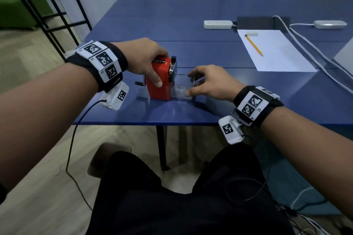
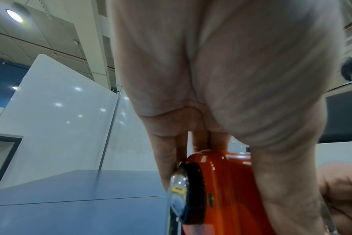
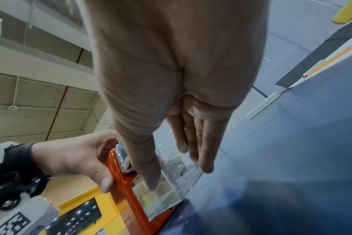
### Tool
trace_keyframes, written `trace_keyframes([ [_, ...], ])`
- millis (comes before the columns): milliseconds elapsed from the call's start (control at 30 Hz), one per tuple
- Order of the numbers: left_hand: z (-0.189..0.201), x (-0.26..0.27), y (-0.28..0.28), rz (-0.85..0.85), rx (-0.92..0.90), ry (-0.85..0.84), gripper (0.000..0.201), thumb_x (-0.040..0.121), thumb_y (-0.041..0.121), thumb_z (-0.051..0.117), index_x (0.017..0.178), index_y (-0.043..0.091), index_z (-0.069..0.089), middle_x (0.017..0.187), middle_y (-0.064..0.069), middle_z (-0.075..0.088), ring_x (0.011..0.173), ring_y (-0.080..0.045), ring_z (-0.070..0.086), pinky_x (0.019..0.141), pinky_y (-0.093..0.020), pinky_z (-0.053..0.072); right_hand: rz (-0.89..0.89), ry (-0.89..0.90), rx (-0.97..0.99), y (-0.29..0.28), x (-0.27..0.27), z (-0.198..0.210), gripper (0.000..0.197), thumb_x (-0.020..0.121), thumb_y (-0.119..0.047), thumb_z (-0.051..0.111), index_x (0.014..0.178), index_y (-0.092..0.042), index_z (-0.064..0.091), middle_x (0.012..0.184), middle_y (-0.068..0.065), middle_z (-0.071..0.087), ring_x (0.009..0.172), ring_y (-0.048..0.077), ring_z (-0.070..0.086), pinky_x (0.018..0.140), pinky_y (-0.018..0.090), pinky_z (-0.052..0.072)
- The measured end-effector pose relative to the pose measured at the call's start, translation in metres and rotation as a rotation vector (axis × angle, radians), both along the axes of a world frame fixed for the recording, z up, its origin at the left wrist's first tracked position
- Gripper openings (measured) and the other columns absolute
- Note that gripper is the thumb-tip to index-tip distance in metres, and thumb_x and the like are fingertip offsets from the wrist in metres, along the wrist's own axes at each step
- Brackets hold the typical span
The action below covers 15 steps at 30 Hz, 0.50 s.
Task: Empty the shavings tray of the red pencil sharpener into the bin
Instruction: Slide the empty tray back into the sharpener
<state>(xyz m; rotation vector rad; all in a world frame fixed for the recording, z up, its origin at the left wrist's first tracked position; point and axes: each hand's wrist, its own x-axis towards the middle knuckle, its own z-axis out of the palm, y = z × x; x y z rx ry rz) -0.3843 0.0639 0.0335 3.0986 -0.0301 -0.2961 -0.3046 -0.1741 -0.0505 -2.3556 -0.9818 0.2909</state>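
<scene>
The red pencil sharpener (image 1: 160,92) (image 2: 227,182) (image 3: 127,198) stands near the front edge of the blue table (image 1: 191,47). My left hand (image 1: 160,68) (image 2: 225,167) grips its body from above, thumb on the near side and fingers over the far side. Its clear plastic shavings tray (image 1: 181,87) (image 3: 171,182) sticks out of the sharpener's right side, resting on the table. My right hand (image 1: 189,84) (image 3: 179,176) pinches the tray, thumb on the near wall and fingers on the far wall. What the tray holds is unclear. No bin is in view.
A white sheet of paper (image 1: 277,57) with a yellow pencil (image 1: 254,45) and an eraser (image 1: 252,34) lies at the right. Behind it are two white power strips (image 1: 217,24) (image 1: 330,24) and cables (image 1: 313,51). The sharpener's black crank (image 1: 138,83) points left. The table edge (image 1: 152,122) runs just in front of my wrists.
</scene>
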Motion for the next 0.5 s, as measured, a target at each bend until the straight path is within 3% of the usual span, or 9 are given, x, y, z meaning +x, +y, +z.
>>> trace_keyframes([
  [233, -0.003, -0.001, 0.004, -0.018, -0.023, -0.016, 0.084, 0.062, 0.064, 0.091, 0.131, 0.024, 0.064, 0.107, 0.004, 0.072, 0.093, -0.02, 0.063, 0.085, -0.036, 0.054, -0.016, -0.002, 0.026, 0.016, -0.007, -0.007, 0.069, 0.076, -0.047, 0.092, 0.134, -0.018, 0.068, 0.118, -0.005, 0.072, 0.094, 0.004, 0.071, 0.072, 0.009, 0.048],
  [400, -0.004, 0.0, 0.004, -0.032, -0.018, -0.026, 0.087, 0.06, 0.069, 0.088, 0.13, 0.023, 0.064, 0.107, 0.004, 0.073, 0.092, -0.02, 0.064, 0.086, -0.039, 0.056, 0.006, 0.007, 0.006, 0.016, -0.007, -0.003, 0.07, 0.078, -0.045, 0.092, 0.137, -0.017, 0.067, 0.122, -0.004, 0.072, 0.096, 0.007, 0.073, 0.075, 0.01, 0.05],
  [500, -0.005, -0.001, 0.001, -0.043, 0.005, -0.036, 0.082, 0.061, 0.072, 0.086, 0.123, 0.021, 0.066, 0.1, 0.005, 0.072, 0.088, -0.02, 0.064, 0.081, -0.038, 0.055, 0.031, -0.006, -0.038, 0.014, -0.005, 0.001, 0.073, 0.08, -0.044, 0.09, 0.142, -0.017, 0.063, 0.13, -0.002, 0.072, 0.102, 0.011, 0.074, 0.086, 0.021, 0.055],
])
